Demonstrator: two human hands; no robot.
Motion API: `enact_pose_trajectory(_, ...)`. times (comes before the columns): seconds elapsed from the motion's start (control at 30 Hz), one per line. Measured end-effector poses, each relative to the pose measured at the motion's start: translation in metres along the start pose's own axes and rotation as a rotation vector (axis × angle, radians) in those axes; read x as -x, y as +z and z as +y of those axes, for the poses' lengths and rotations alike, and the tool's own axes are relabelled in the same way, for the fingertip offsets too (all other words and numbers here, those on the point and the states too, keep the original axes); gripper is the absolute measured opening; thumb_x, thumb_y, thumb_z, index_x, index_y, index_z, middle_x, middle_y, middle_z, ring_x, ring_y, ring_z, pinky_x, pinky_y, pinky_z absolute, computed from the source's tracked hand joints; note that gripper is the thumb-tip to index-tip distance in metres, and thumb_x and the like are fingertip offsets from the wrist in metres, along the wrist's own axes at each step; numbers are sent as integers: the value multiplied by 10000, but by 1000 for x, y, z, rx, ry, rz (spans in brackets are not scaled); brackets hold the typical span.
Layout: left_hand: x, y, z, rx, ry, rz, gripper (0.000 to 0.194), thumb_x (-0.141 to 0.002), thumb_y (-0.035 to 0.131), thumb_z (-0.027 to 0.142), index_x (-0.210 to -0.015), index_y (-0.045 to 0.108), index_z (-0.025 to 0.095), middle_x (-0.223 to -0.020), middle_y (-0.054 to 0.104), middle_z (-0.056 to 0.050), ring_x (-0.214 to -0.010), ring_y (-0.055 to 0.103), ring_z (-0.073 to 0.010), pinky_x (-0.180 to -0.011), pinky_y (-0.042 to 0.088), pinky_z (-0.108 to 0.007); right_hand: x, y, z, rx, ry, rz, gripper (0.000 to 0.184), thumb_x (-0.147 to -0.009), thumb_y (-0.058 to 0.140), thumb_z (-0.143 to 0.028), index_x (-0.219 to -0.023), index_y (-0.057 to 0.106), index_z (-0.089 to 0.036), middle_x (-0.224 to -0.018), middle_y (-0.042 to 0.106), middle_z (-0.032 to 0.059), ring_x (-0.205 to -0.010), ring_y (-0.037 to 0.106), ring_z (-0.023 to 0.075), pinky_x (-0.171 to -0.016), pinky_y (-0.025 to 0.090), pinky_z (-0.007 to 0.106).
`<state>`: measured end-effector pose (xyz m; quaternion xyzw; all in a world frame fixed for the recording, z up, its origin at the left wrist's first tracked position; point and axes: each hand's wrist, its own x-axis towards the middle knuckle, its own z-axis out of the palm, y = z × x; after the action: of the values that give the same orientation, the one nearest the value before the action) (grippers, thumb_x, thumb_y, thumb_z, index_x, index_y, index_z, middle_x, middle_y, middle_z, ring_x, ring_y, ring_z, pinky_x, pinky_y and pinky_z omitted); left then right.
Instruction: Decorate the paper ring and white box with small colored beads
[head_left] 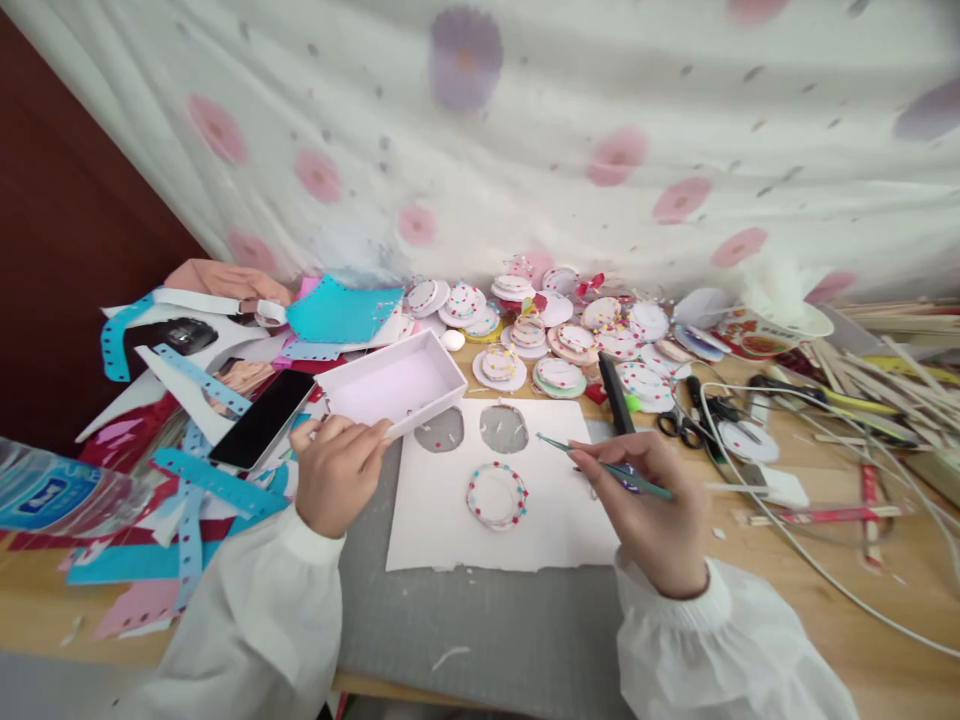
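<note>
My right hand [649, 500] is closed round green tweezers [600, 462] whose tips point left over a white foam sheet [450, 520]. A white ring studded with coloured beads [496, 495] lies on that sheet, below two round cut-outs [472, 428]. My left hand [337, 470] is closed on the near rim of a shallow white box [394, 383], fingers curled at its edge. Both arms wear white sleeves.
Many finished beaded discs [559, 335] are piled at the back. A black phone [262, 418] and blue and pink foam scraps [187, 490] lie left, a water bottle [60, 492] far left. Scissors [686, 420], cables [825, 480] and wooden sticks [885, 380] fill the right. A grey mat [480, 620] lies underneath.
</note>
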<state>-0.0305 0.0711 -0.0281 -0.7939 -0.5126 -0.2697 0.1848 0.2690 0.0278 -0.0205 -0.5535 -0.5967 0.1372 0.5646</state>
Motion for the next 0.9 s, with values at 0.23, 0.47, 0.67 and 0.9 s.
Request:
enact_pose_trajectory(0.23,-7,30,-13,54,-68,-152,136,-855,571,238,-916,692,222,-745,712,-20,-787,642,-209,-850,275,-420,10,9,29,185,-2,-93,183,-777,689,-286,-701,536,-223,-676,655,-4,-715,643,183,-617,435,300)
enact_pose_trajectory(0.47,-26,14,24,257,-86,-84,335,-827,564,246,-1157,590,196,-1133,643,-99,-1069,556,-271,-958,327,-439,16,13,39,262,-146,-211,155,-813,650,-239,-721,527,-217,-673,661,-27,-573,557,124,-647,369,307)
enact_pose_trajectory(0.67,-38,42,75,846,-68,-509,245,-918,446,236,-1071,633,194,-1025,687,-67,-974,614,-180,-864,467,-308,15,10,37,265,-154,-225,165,-815,633,-200,-704,512,-212,-650,654,-37,-545,561,113,-667,342,311)
enact_pose_trajectory(0.9,-46,64,81,947,-86,-662,177,-886,524,242,-961,675,190,-839,707,-29,-833,632,-162,-806,471,-291,14,11,34,232,-141,-238,156,-814,631,-171,-723,513,-214,-686,673,-36,-554,565,109,-663,340,307)
